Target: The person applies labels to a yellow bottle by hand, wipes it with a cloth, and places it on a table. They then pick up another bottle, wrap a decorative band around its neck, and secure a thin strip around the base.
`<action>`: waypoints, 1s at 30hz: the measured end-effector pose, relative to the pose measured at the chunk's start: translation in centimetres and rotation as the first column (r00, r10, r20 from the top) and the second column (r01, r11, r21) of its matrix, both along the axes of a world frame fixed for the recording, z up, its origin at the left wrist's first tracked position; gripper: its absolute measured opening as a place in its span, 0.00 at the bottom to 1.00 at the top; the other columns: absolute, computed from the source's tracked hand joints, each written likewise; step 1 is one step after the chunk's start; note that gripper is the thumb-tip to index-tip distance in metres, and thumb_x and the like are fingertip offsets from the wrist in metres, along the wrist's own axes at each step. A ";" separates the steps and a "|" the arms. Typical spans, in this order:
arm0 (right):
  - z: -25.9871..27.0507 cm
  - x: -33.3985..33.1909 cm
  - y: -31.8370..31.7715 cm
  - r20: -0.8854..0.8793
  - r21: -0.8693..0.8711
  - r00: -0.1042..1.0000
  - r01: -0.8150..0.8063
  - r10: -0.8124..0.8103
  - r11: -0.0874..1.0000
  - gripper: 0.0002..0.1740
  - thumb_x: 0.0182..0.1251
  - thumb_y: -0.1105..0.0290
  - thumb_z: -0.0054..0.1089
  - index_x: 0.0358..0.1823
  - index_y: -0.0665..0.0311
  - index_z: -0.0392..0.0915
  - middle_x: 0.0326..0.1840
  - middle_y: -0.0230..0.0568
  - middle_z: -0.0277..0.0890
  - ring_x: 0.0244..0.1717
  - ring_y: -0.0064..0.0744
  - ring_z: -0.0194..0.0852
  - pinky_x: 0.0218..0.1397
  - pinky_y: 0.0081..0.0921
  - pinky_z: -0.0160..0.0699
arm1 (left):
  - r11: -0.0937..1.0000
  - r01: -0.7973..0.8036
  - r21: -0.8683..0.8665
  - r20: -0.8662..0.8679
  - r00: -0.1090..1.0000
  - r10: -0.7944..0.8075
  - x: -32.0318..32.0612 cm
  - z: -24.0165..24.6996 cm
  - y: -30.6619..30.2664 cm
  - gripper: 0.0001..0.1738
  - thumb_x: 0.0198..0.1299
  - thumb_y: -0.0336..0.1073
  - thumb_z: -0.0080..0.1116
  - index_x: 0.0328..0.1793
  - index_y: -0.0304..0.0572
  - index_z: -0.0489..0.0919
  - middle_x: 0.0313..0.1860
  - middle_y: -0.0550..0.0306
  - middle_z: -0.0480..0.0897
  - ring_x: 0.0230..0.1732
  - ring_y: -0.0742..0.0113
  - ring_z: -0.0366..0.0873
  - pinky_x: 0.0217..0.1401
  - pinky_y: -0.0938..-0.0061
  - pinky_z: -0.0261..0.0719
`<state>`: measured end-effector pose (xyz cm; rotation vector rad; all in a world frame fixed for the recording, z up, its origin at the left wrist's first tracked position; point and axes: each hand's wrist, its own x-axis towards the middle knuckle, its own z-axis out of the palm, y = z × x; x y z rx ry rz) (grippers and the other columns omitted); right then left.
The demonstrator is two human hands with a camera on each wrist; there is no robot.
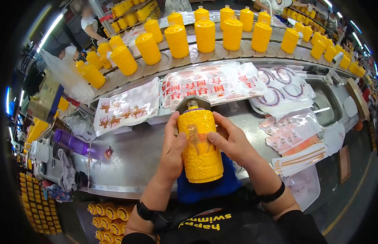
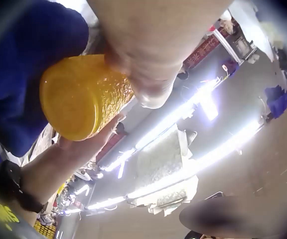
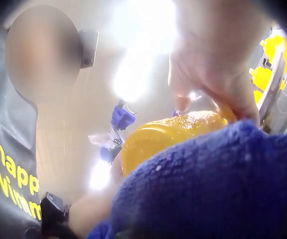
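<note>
In the head view a yellow embossed bottle (image 1: 200, 162) lies tilted over a blue cloth (image 1: 189, 189), its clear neck pointing away. My left hand (image 1: 172, 148) holds its left side, thumb on the front. My right hand (image 1: 231, 140) grips the right side, thumb pressing near a brown and red figure (image 1: 200, 137) on the bottle's front. Behind the neck is a dark angular block (image 1: 200, 101). The left wrist view shows the bottle's round base (image 2: 71, 107); in the right wrist view the cloth (image 3: 208, 184) covers part of the bottle (image 3: 168, 137).
Yellow bottles (image 1: 205, 36) stand along a curved conveyor (image 1: 189, 55) at the back. Printed sheets (image 1: 209, 83) lie across the bench, with figure decals (image 1: 124, 112) at left and ringed decals (image 1: 282, 87) at right. A purple bottle (image 1: 71, 141) lies left; a sink (image 1: 325, 97) is at right.
</note>
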<state>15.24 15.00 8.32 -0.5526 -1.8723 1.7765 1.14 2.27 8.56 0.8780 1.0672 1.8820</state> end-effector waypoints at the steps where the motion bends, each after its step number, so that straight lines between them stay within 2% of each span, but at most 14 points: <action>1: 0.2 0.1 -0.1 0.011 0.020 1.000 0.004 -0.005 1.000 0.43 0.66 0.54 0.66 0.72 0.75 0.58 0.60 0.50 0.72 0.51 0.33 0.73 0.54 0.29 0.76 | 0.999 0.020 0.025 0.045 0.999 -0.021 -0.1 -0.1 0.0 0.38 0.72 0.42 0.47 0.80 0.41 0.44 0.72 0.44 0.63 0.70 0.55 0.67 0.73 0.62 0.66; 4: 0.0 0.0 -0.1 0.041 0.112 0.998 0.040 -0.045 0.993 0.42 0.66 0.54 0.66 0.71 0.74 0.59 0.61 0.50 0.71 0.52 0.34 0.72 0.55 0.30 0.75 | 0.999 0.045 -0.004 0.091 0.995 -0.045 0.1 0.2 0.1 0.38 0.70 0.40 0.50 0.79 0.42 0.45 0.71 0.44 0.65 0.69 0.54 0.68 0.71 0.61 0.67; 7: -0.3 -0.2 -0.1 0.017 0.160 0.999 0.046 -0.049 0.986 0.41 0.65 0.55 0.66 0.71 0.73 0.59 0.62 0.48 0.68 0.51 0.33 0.71 0.55 0.28 0.74 | 0.999 0.015 -0.034 0.088 0.996 -0.012 0.2 0.3 0.5 0.39 0.68 0.37 0.54 0.78 0.36 0.45 0.68 0.45 0.65 0.68 0.59 0.67 0.70 0.66 0.68; 13: -0.4 0.1 0.2 -0.050 -0.095 0.999 -0.022 0.017 0.995 0.42 0.66 0.56 0.66 0.72 0.72 0.57 0.61 0.44 0.66 0.47 0.28 0.66 0.52 0.25 0.73 | 0.992 -0.063 -0.106 -0.012 0.998 0.062 0.3 0.2 1.0 0.42 0.66 0.39 0.59 0.77 0.35 0.46 0.66 0.45 0.65 0.66 0.60 0.68 0.69 0.67 0.67; 16: 0.7 0.5 0.1 -0.024 -0.216 0.998 -0.064 0.060 0.974 0.42 0.67 0.57 0.65 0.73 0.72 0.56 0.61 0.43 0.64 0.48 0.27 0.65 0.52 0.24 0.73 | 0.998 -0.003 -0.057 0.135 0.991 0.010 -0.1 0.2 0.8 0.43 0.64 0.37 0.60 0.77 0.35 0.47 0.67 0.45 0.65 0.67 0.60 0.67 0.70 0.68 0.67; 19: -0.4 0.1 0.0 -0.033 -0.063 0.999 -0.035 0.033 0.997 0.43 0.66 0.55 0.65 0.73 0.72 0.55 0.62 0.45 0.63 0.50 0.29 0.65 0.52 0.25 0.72 | 0.986 -0.059 -0.156 -0.055 0.997 0.051 -0.2 0.5 0.8 0.43 0.63 0.35 0.60 0.77 0.35 0.48 0.67 0.45 0.64 0.68 0.60 0.66 0.70 0.68 0.66; 23: -1.0 0.1 0.0 -0.038 0.076 0.999 -0.036 0.039 0.996 0.45 0.65 0.52 0.65 0.73 0.71 0.55 0.63 0.46 0.61 0.51 0.31 0.64 0.54 0.26 0.72 | 0.992 -0.049 -0.120 0.003 0.999 0.050 -0.2 0.9 0.7 0.41 0.61 0.34 0.57 0.77 0.33 0.49 0.68 0.44 0.64 0.68 0.60 0.66 0.70 0.68 0.66; 25: -0.8 0.2 0.0 -0.029 0.052 0.999 -0.034 0.035 0.998 0.45 0.64 0.51 0.66 0.73 0.71 0.55 0.63 0.46 0.61 0.51 0.31 0.64 0.54 0.27 0.72 | 0.996 -0.030 -0.084 0.047 0.998 0.034 -0.7 0.8 0.8 0.40 0.61 0.33 0.56 0.76 0.33 0.51 0.68 0.45 0.64 0.67 0.61 0.66 0.70 0.68 0.66; 28: -0.2 0.1 -0.2 -0.012 -0.011 1.000 -0.023 0.023 1.000 0.45 0.64 0.52 0.66 0.73 0.71 0.55 0.63 0.45 0.61 0.51 0.31 0.64 0.53 0.26 0.73 | 0.974 -0.052 -0.219 0.009 0.998 0.056 -0.6 1.8 1.2 0.38 0.62 0.32 0.55 0.76 0.33 0.52 0.67 0.45 0.66 0.66 0.62 0.67 0.69 0.68 0.66; 30: -0.3 0.1 -0.3 -0.014 -0.017 1.000 -0.024 0.024 1.000 0.45 0.64 0.52 0.67 0.73 0.71 0.55 0.63 0.45 0.62 0.51 0.31 0.64 0.51 0.25 0.73 | 0.982 -0.042 -0.185 0.030 0.998 0.048 -0.7 1.5 1.1 0.37 0.63 0.33 0.55 0.76 0.33 0.53 0.65 0.46 0.67 0.65 0.63 0.68 0.68 0.69 0.67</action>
